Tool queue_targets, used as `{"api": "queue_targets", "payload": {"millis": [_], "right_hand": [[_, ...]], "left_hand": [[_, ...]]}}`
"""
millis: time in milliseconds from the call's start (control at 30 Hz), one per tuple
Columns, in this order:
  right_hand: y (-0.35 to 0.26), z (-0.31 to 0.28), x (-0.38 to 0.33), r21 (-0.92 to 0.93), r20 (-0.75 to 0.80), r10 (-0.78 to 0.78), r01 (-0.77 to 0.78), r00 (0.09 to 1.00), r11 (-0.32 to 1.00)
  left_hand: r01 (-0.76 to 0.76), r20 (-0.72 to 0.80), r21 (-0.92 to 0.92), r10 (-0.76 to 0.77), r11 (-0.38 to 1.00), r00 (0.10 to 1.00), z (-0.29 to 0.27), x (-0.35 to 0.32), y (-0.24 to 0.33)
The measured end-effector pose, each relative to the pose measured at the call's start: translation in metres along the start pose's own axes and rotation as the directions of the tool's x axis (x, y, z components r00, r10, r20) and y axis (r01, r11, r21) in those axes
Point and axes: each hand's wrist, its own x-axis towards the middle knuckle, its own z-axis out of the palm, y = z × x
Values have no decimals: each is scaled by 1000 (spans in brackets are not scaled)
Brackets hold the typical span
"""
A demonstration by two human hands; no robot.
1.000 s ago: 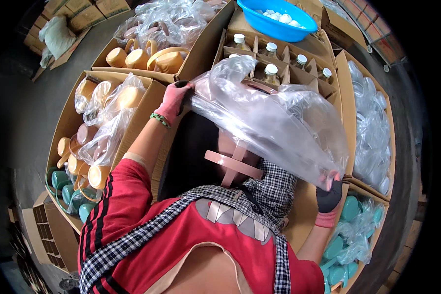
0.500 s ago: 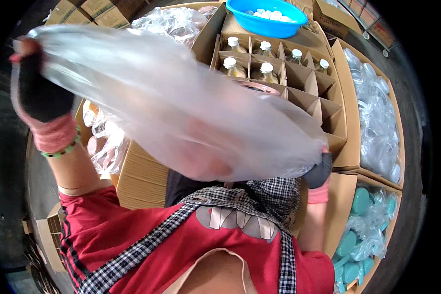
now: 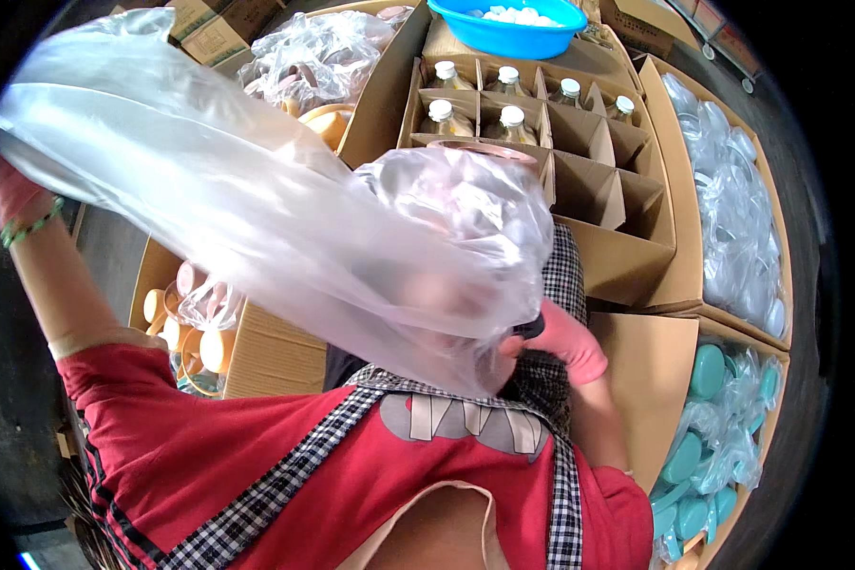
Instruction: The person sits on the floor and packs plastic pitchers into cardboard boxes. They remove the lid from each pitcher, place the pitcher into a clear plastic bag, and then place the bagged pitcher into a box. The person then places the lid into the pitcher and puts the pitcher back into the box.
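Note:
A large clear plastic bag stretches across the middle, from the far left down to my lap. My left hand, in a pink and dark glove, is raised at the left edge with the bag's upper end in its grip; the bag hides its fingers. Low at the bag's other end, my right hand is closed on the plastic, its bare fingertips showing. Something pinkish shows blurred through the bag; I cannot make out what. Behind it stands a divided cardboard box with several white-capped glass bottles.
A blue basin of small white pieces sits beyond the bottles. On the right are a carton of clear plastic-wrapped items and one of teal lids. Orange and pink parts fill a carton at left; more bagged parts lie behind.
My left hand has moved left and down, drawing the bag's upper end along. My right hand has come inward to my lap with the other end. The bag now bunches at its lower end.

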Motion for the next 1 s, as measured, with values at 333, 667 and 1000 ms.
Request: {"api": "queue_targets", "payload": {"millis": [333,667,1000], "right_hand": [[-39,35,11,-412,-118,-23,-28,993,911],[-46,5,4,-237,25,91,-82,996,968],[-31,27,8,-424,-185,101,-172,977,889]], "left_hand": [[-535,552,834,213,-134,806,-41,11,-210],[-331,724,616,-679,715,-120,-35,-210,-158],[-42,909,406,-399,913,122,-28,-192,-106]]}}
